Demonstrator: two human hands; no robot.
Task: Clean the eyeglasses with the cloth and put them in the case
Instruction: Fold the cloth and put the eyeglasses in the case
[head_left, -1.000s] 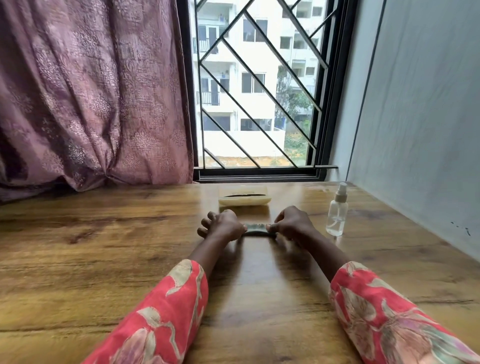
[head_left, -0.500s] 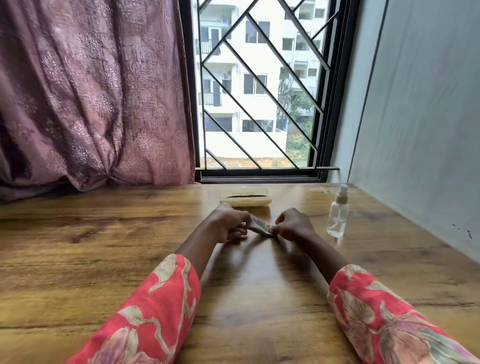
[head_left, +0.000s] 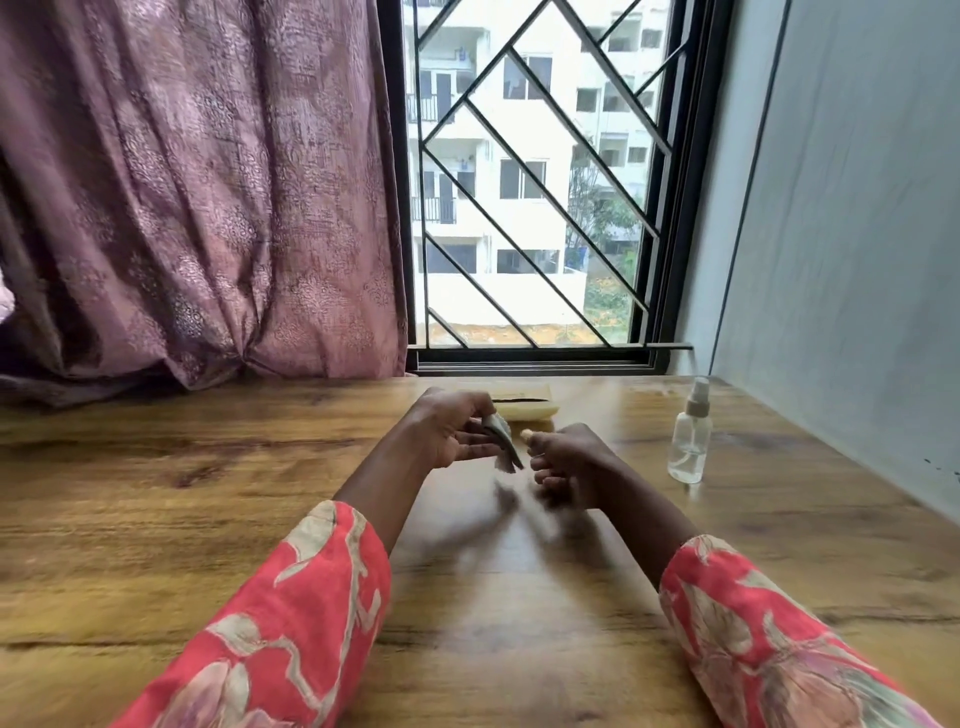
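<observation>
**Cloth held over the table, near the case**

Just in front of the case (head_left: 511, 406), which lies pale and flat on the wooden table (head_left: 156, 519) below the window (head_left: 530, 182), the left hand (head_left: 457, 434) is raised off the tabletop, palm turned inward. Its thumb and fingers pinch a small folded grey cloth (head_left: 503, 440), which hangs down from the grip with its lower end clear of the wood. The right hand (head_left: 563, 460) is just to the right of the cloth, not plainly touching it; its fingers are curled loosely and blurred, and it seems to hold nothing. Whether the eyeglasses are inside the case cannot be told; only a dark strip shows along the case's top. To the right of the case, well apart from it, a clear spray bottle (head_left: 690, 439) stands upright near the grey wall (head_left: 857, 260). To the left of the case and behind it, a mauve patterned curtain (head_left: 197, 197) falls to the table's far edge. Both forearms wear red floral sleeves (head_left: 291, 623).
</observation>
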